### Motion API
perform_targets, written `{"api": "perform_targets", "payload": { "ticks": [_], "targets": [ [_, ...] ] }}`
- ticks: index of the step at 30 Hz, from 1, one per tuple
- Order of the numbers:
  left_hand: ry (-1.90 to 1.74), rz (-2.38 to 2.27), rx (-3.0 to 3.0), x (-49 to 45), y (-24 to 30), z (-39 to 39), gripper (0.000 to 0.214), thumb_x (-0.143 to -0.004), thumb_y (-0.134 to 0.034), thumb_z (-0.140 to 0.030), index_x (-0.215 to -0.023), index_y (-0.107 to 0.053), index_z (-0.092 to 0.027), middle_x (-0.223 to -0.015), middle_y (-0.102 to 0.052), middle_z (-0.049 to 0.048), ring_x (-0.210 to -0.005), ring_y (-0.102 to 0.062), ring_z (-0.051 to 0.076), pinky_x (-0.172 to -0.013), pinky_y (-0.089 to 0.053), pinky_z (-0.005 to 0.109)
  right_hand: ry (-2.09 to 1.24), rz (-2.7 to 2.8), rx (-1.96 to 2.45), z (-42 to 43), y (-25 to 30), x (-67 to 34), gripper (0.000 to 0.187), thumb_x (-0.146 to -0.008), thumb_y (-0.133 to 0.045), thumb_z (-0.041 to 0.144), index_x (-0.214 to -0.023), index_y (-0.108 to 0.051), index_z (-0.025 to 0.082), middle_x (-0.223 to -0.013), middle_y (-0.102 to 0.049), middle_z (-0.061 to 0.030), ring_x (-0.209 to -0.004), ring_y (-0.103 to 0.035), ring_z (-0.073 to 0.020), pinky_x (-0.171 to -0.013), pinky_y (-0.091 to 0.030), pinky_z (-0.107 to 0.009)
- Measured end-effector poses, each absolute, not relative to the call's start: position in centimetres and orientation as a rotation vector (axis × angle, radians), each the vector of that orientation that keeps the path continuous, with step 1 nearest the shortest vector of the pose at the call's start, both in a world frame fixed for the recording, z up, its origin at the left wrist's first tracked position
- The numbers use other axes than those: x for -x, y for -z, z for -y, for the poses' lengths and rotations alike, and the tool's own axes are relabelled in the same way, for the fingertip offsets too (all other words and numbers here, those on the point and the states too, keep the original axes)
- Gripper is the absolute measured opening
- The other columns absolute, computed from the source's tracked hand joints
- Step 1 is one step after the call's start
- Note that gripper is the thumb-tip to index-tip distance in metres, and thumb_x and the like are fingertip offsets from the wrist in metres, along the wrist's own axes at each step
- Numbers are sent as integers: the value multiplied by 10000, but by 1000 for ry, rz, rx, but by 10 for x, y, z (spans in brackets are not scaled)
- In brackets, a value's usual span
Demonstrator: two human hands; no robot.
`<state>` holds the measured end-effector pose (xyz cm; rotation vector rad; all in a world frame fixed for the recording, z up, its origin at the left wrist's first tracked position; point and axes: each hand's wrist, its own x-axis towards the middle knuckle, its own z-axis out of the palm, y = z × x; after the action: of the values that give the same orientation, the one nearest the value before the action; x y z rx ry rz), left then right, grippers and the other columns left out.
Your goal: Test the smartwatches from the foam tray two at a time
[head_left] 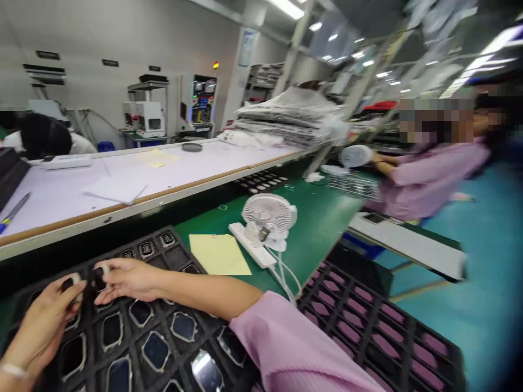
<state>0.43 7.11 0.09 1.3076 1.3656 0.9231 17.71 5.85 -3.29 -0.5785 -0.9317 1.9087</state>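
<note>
A black foam tray (175, 257) lies before me, its pockets filled with smartwatch cases (156, 351) that have dark faces and light metal rims. Over its far left part, my left hand (47, 321) pinches a smartwatch case (72, 281) between thumb and fingers. My right hand (133, 280) reaches across from the right and grips another smartwatch case (99, 276) by its edge, with the lower fingers spread. The two held pieces are close together but apart. Several cases at the tray's far edge (146, 249) show striped faces. My right forearm and sleeve hide part of the tray.
A white shelf (196, 169) runs above the green bench (316, 218). Beyond the tray are a yellow paper (219, 255), a power strip (252, 246) and a small fan (269, 215). Another tray with pink pieces (386, 345) stands at right. A co-worker (433, 179) sits farther right.
</note>
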Motion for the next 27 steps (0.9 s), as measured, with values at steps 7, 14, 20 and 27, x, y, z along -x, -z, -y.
{"api": "perform_targets", "payload": {
  "ticks": [7,14,20,27],
  "targets": [
    [-1092,-1307,-1599,-6,16,-55,434,-695,-633,-398,-1063,-574,-176,-874,-609,19,-766,-555,157,-715,-447,293,-1888,808,690,-37,41,-185,596,-601,-904,317,-1103,-620,167,-890,-703,-10,-705,-718,-141,-725,-532,-274],
    [-1051,-1297,-1753,-5,23,-42,340,-759,-577,-295,-1078,-525,-193,-906,-602,21,-819,-577,169,-788,-452,311,-1899,899,630,-26,38,-183,502,-717,-841,294,-1155,-624,180,-869,-683,9,-709,-705,-123,-707,-539,-264],
    [-1070,-1294,-1714,-6,17,-38,381,-761,-610,-294,-1124,-549,-196,-935,-620,27,-844,-592,175,-785,-467,305,-1938,921,594,-24,36,-185,482,-753,-813,259,-1186,-615,179,-850,-682,7,-721,-696,-124,-716,-534,-279],
    [-1088,-1296,-1720,-6,26,-38,422,-762,-590,-247,-1173,-506,-195,-1049,-627,51,-985,-613,194,-894,-469,335,-1953,909,570,-25,37,-186,485,-756,-809,268,-1192,-615,182,-883,-667,-1,-731,-681,-124,-745,-533,-299]
  ]
}}
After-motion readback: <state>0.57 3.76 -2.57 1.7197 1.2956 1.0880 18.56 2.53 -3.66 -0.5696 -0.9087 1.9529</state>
